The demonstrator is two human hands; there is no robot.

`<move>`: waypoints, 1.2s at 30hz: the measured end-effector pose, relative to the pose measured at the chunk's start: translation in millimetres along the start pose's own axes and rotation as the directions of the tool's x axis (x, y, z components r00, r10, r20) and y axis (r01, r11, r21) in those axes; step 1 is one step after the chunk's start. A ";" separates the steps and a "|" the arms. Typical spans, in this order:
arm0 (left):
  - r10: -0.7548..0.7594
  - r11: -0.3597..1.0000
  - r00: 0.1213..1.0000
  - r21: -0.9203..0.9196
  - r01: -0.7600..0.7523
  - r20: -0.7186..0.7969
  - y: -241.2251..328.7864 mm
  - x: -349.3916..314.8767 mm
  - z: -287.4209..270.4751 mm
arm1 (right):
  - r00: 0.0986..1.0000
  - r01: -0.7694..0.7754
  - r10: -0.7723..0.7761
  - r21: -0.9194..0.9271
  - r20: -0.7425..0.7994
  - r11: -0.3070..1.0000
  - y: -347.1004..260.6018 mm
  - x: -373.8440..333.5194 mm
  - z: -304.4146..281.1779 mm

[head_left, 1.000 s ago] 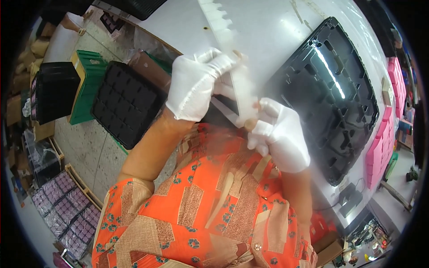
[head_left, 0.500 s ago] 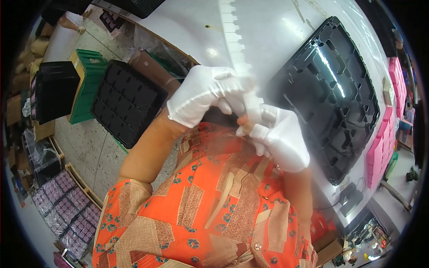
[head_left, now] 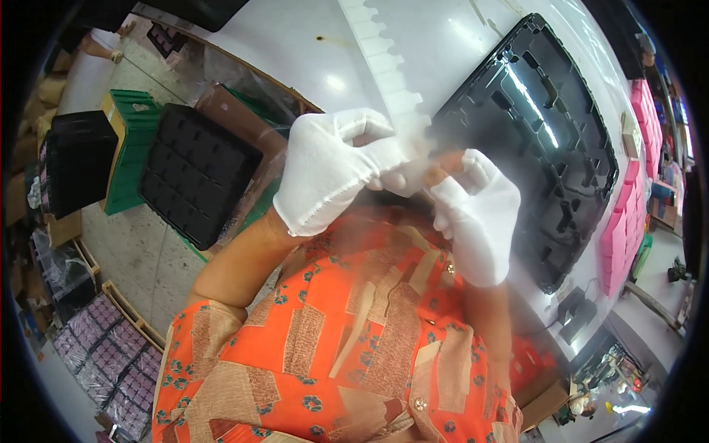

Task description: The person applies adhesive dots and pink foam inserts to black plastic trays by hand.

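A long white strip with a notched edge (head_left: pixel 375 55) runs from the far side of the white table to my hands. My left hand (head_left: pixel 336 166), in a white glove, is closed in a pinch on the strip's near end. Close to its right, my right hand (head_left: pixel 478 214) is also closed, its white glove leaving some fingertips bare. Those fingertips pinch at the strip's end, which is blurred there, so the exact grip is hard to make out. Both hands are raised in front of my orange patterned clothing.
On the white table (head_left: pixel 288 44) to the right lies a large black moulded tray (head_left: pixel 535 140). Pink moulded trays (head_left: pixel 622 229) stand beyond it. At left are a black compartment tray (head_left: pixel 196 173), a green crate (head_left: pixel 133 151) and wrapped stacks (head_left: pixel 111 354) on the floor.
The strip's near end has swung, and my right hand has risen beside my left, its fingertips turning up. The view has shifted slightly.
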State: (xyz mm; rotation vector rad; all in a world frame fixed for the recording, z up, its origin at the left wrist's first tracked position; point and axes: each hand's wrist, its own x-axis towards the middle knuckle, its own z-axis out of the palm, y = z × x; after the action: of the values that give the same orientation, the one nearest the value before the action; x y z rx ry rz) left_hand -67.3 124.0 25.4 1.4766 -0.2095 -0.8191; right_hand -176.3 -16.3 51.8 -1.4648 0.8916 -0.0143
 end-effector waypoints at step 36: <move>-0.058 0.995 0.993 -0.087 0.049 -0.106 -25.3 20.8 2.6 | 0.613 0.461 -0.786 -0.845 0.082 0.272 19.2 79.1 -69.1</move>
State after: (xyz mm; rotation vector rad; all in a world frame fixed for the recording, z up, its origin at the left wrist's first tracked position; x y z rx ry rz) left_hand -62.9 112.3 -5.0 1.4478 -0.0535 -0.7797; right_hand -167.4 -112.0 5.3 -2.7480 0.4816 -0.5956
